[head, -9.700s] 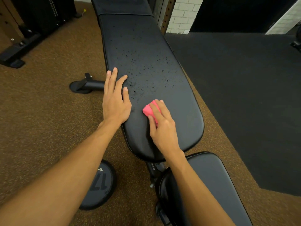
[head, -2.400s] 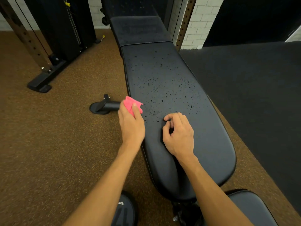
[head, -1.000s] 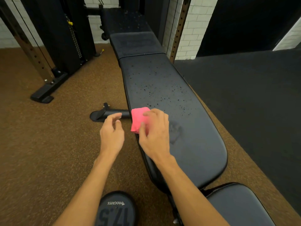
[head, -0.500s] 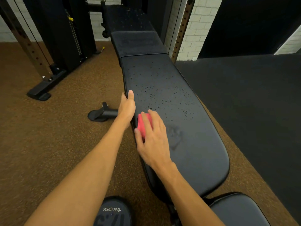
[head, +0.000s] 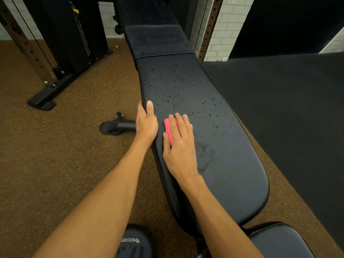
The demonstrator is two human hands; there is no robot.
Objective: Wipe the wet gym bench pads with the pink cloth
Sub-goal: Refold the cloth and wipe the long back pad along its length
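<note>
Since a second ago the pink cloth (head: 168, 127) has gone from being passed between my hands at the pad's left edge to lying flat on the long bench pad (head: 214, 146), and over the last half second it has slid a little further up and inward. Judgement: the handover is finished and a wiping stroke is under way. The long bench pad is dull and free of drops at its near end, where a faint smear (head: 204, 155) shows, but water drops (head: 186, 94) are scattered over its middle and far stretch. The short far pad (head: 158, 40) beyond it looks speckled too, so most of the job appears to remain. Only a corner of the seat pad (head: 279, 243) shows, and I cannot tell whether it is wet. My left hand (head: 147, 125) grips the left edge of the long pad, thumb on top, steadying it. My right hand (head: 179, 146) lies spread with straight fingers, pressing the cloth down near that same edge, just short of the nearest drops. No container is in view.
</note>
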